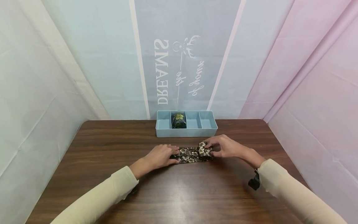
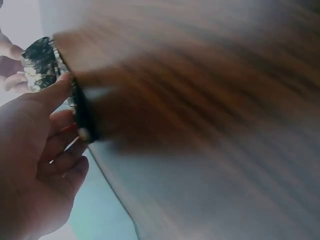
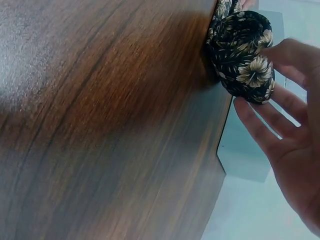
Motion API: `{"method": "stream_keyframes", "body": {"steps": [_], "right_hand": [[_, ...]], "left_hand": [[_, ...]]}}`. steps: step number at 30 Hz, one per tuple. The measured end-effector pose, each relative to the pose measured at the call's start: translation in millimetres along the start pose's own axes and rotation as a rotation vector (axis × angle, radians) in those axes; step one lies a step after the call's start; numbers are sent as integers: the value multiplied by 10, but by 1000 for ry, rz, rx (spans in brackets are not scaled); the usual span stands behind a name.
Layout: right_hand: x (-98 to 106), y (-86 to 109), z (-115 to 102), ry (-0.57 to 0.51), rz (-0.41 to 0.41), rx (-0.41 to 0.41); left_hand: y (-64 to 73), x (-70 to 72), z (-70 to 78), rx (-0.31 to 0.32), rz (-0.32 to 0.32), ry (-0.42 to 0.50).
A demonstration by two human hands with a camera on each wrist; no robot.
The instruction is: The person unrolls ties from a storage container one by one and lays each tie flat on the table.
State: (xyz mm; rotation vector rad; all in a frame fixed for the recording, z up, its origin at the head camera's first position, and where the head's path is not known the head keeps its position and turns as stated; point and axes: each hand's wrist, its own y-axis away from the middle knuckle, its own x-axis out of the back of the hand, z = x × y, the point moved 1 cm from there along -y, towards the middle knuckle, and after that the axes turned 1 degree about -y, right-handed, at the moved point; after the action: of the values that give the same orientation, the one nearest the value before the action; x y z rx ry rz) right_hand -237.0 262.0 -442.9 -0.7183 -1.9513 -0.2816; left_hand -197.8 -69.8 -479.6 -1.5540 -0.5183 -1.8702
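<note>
A black cloth strip (image 1: 189, 152) with cream and brown flowers lies folded lengthwise on the table, its right end wound into a roll (image 3: 252, 65). My right hand (image 1: 226, 146) grips that roll between thumb and fingers. At the flat left end, my left hand (image 1: 160, 156) holds the strip with the thumb along the near edge and fingers at the far edge; the hand covers this end in the head view. In the left wrist view, the thumb and bent fingers of the left hand (image 2: 37, 145) are about the cloth (image 2: 40, 65).
Behind the strip, a light blue box (image 1: 185, 133) with several compartments stands near the table's back edge. A dark rolled cloth (image 1: 179, 120) with a yellow-green flower sits in its second compartment from the left. Printed curtains (image 1: 112, 62) hang around the brown wooden table (image 1: 173, 199).
</note>
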Motion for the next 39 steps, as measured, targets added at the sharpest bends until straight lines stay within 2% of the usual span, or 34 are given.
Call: {"method": "stream_keyframes", "body": {"steps": [5, 11, 14, 24, 30, 35, 39], "right_hand": [[-29, -38, -15, 22, 62, -4], [-103, -90, -36, 98, 165, 28], [-122, -108, -50, 130, 185, 39], [-119, -133, -67, 190, 134, 30], [-93, -158, -75, 183, 88, 77], [-64, -162, -76, 151, 33, 81], [-72, -143, -67, 172, 43, 74]], "left_hand": [[-77, 37, 64, 6, 16, -21], [-226, 33, 160, -48, 48, 30], [-306, 5, 206, -61, 52, 43], [-454, -141, 305, -30, -16, -8], [-468, -176, 313, -15, -33, 8], [-456, -192, 294, -4, -52, 39], [-453, -201, 282, -4, -36, 56]]}}
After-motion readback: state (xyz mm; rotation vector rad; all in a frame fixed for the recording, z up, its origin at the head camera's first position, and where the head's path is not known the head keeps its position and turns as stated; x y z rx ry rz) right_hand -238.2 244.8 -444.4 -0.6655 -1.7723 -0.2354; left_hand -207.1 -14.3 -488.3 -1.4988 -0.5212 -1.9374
